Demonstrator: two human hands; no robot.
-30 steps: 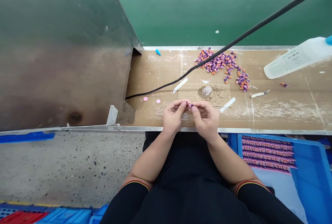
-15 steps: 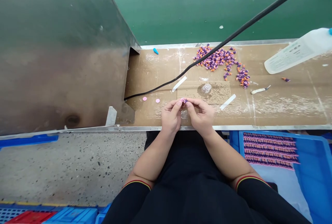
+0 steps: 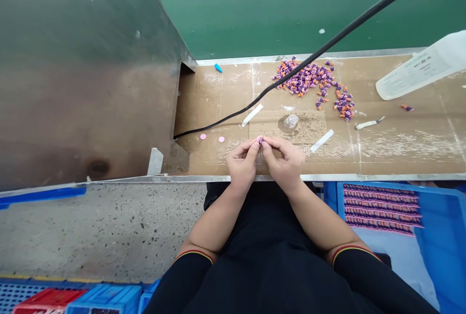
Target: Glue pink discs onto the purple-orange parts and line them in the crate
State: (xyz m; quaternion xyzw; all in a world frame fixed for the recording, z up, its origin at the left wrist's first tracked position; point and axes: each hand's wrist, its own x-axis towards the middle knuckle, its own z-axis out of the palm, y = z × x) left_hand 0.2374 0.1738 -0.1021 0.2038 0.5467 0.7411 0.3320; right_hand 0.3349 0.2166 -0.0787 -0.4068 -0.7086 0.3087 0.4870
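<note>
Tiny pink-and-purple bit, round and soft-looking, pinched between fingertips of both hands, above cardboard worktop, near front edge. Left hand and right hand both closed on it, fingers curled. Two pink dots lie left of hands. Big heap of purple and orange bits near back edge. Blue tray sits past front edge, on right, holding rows of purple bits.

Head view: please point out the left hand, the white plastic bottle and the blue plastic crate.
Left hand (image 3: 242, 164): head view, middle of the back of the hand.
White plastic bottle (image 3: 418, 64): head view, labelled side of the body.
Blue plastic crate (image 3: 442, 251): head view, inner right wall.
</note>
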